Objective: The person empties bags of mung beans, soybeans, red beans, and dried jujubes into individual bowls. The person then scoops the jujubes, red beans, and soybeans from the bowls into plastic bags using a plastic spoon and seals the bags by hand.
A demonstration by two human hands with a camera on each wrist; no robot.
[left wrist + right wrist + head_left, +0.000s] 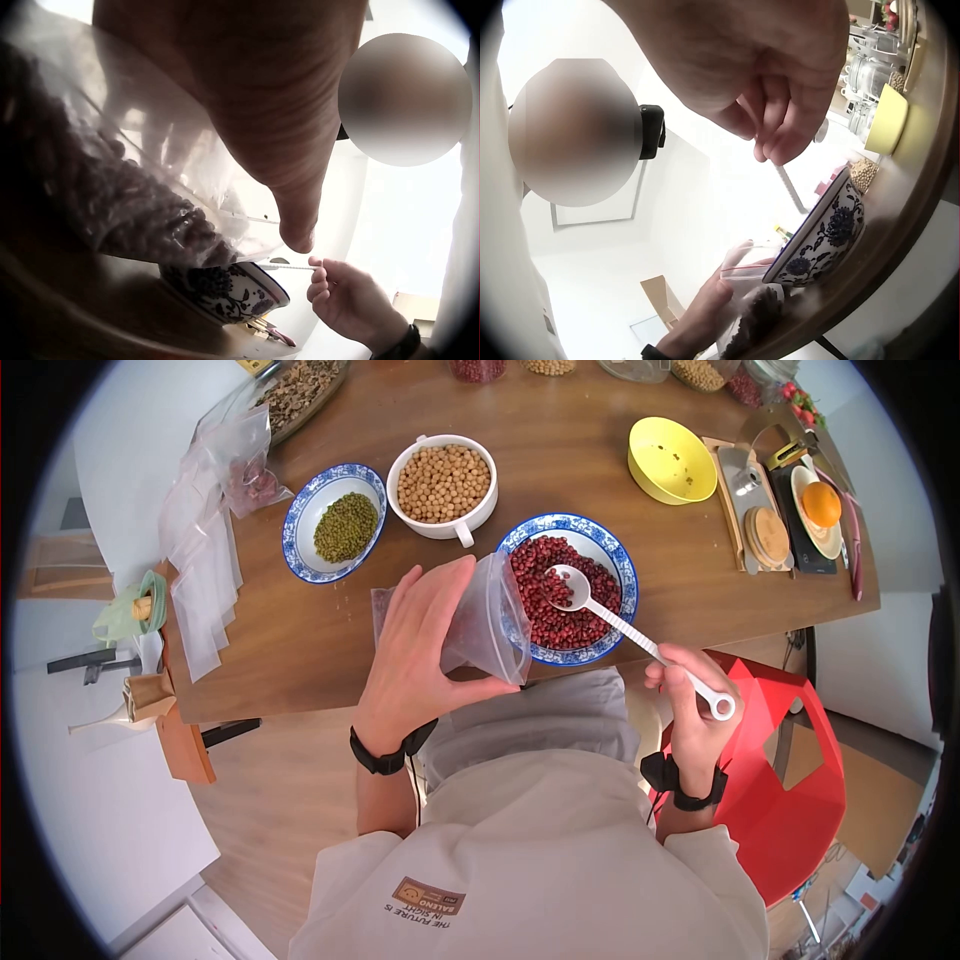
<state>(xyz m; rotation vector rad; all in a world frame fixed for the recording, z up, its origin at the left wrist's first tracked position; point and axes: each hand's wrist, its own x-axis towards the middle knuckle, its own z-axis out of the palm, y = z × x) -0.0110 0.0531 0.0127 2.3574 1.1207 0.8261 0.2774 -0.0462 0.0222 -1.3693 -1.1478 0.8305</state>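
My left hand [412, 650] holds a clear zip bag [480, 622] by its mouth, thumb at the near edge, against the left rim of a blue-and-white bowl [628, 575] of dark red beans [565, 622]. In the left wrist view, dark beans [142, 210] lie inside the bag. My right hand [700, 725] pinches the handle of a white spoon [625, 628]; its head rests among the bowl's beans, with a few beans in it. The right wrist view has the right hand [757, 67] above the bowl [821, 236], fingertips together on the spoon handle [789, 187].
Left of the bean bowl stand a white two-handled pot [480, 510] of chickpeas and a patterned bowl [300, 520] of green beans. Plastic bags [200, 560] lie at the table's left edge. A yellow bowl [670, 455], trays and an orange [821, 505] are at the right; jars line the back.
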